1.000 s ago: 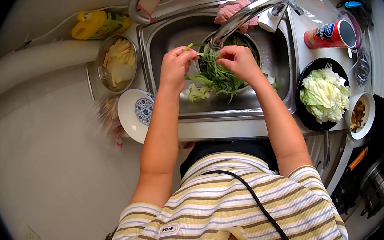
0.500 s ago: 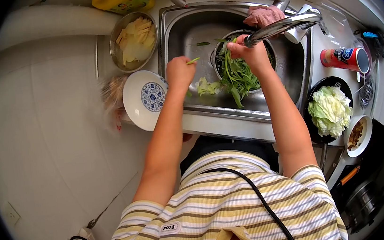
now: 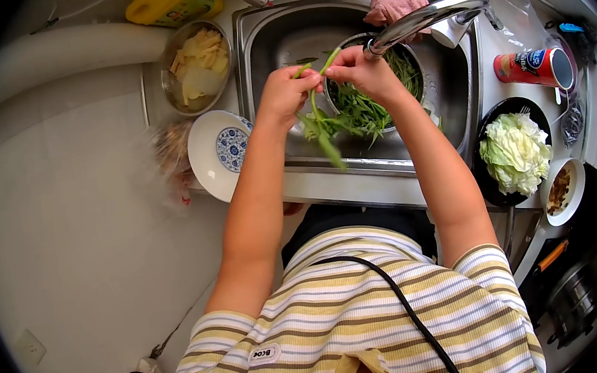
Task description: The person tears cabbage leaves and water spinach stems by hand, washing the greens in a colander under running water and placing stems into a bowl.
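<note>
Over the steel sink (image 3: 288, 29), my left hand (image 3: 289, 93) is closed around short green stem pieces. Beside it, my right hand (image 3: 359, 73) pinches the upper end of a leafy green stalk (image 3: 317, 114), whose stem passes between the two hands and whose leaves hang below them. To the right and partly under my right hand, a metal bowl of leafy greens (image 3: 370, 108) stands in the sink. Pale green scraps lie in the sink, mostly hidden behind the hanging leaves. The curved faucet (image 3: 416, 20) reaches over the bowl, its spout close to my right hand.
On the left are a bowl of pale slices (image 3: 202, 68), a patterned white bowl (image 3: 206, 160) and a yellow bottle (image 3: 174, 3). At the right are a red can (image 3: 524, 68), a black pan (image 3: 492, 183) holding lettuce (image 3: 516, 154), and a small bowl (image 3: 571, 203).
My right hand has lifted a leafy stalk out from the bowl and moved left with it. My left hand has come up beside it. The view has shifted slightly.
</note>
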Demonstrator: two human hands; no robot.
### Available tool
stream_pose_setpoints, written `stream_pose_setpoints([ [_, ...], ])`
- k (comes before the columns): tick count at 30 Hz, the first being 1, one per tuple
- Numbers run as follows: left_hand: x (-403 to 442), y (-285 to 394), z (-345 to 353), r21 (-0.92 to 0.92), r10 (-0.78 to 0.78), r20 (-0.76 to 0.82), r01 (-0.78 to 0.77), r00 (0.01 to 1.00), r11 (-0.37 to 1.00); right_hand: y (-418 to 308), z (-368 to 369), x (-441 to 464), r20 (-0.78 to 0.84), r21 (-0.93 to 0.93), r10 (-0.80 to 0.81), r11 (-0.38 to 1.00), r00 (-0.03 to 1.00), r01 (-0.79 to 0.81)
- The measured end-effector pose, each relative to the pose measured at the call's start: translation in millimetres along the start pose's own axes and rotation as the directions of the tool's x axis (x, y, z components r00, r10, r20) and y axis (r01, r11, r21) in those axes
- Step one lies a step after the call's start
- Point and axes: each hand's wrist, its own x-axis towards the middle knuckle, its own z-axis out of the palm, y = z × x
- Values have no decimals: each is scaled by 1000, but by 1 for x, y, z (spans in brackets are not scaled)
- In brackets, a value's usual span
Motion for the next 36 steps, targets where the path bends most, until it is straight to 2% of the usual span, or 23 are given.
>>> stream_pose_setpoints([
  [1,-5,2,-5,-27,-89,18,89,996,996,1,6,0,-1,9,-1,1000,1000,1],
  [3,-12,4,-12,31,-71,-47,73,996,997,2,22,3,-47,-377,-176,915,983,146],
  [4,-23,11,-19,-53,-103,-72,100,992,994,5,25,5,-77,-545,-285,814,956,199],
  [5,-31,17,-28,-139,-136,-94,122,986,983,10,29,7,-72,-536,-287,819,955,206],
  [7,-39,20,-45,-196,-102,-76,85,992,977,35,42,13,-16,-120,14,993,1000,-16],
  [8,-40,20,-48,-261,-97,-61,78,993,962,50,51,13,101,-249,142,962,985,-113],
  [9,-38,21,-50,-325,-82,-41,64,996,943,40,61,7,166,-482,211,870,963,-107],
  [10,-34,19,-52,-370,-89,-16,77,996,926,60,66,5,155,-618,-19,778,988,112],
  [11,-31,16,-53,-372,-91,-17,78,996,925,82,70,0,180,-730,-242,617,953,295],
  [13,-21,12,-47,-495,-44,48,62,998,867,68,47,-1,4,-712,-140,695,990,101],
  [14,-13,7,-45,-507,-43,76,76,996,859,70,31,1,-108,-517,-40,856,993,-22],
  [15,-4,2,-40,-514,-49,90,88,995,853,75,11,6,-148,-286,144,941,978,-182],
  [17,17,-5,-22,-566,-85,174,170,981,807,44,-18,-8,-171,215,287,945,943,-248],
  [19,31,-5,-1,-577,-108,193,202,975,791,13,-38,-21,-176,148,342,936,923,-318],
  [21,41,-3,16,-595,-181,151,235,972,768,13,-55,-32,-212,179,342,934,916,-308],
  [23,47,2,28,-586,-187,137,232,973,777,-1,-67,-50,-367,219,297,949,882,-229],
  [24,50,5,33,-578,-202,96,219,975,786,-3,-71,-60,-466,117,218,976,858,-184],
  [27,56,7,43,-585,-214,48,201,976,786,-7,-74,-92,-440,-6,96,994,893,-110],
  [29,63,7,51,-596,-208,51,197,977,779,-19,-61,-108,-405,-10,88,995,910,-101],
  [31,67,7,57,-631,-209,20,175,978,756,-33,-51,-119,-326,-362,56,915,944,-180],
  [32,69,7,60,-626,-209,23,177,978,760,-29,-47,-122,-320,-479,-83,874,944,-86],
  [33,70,7,64,-634,-218,35,190,975,750,-23,-48,-123,-326,-475,-85,876,942,-85],
  [36,70,5,68,-655,-243,28,201,970,728,-9,-52,-129,-478,-107,71,985,875,-138],
])
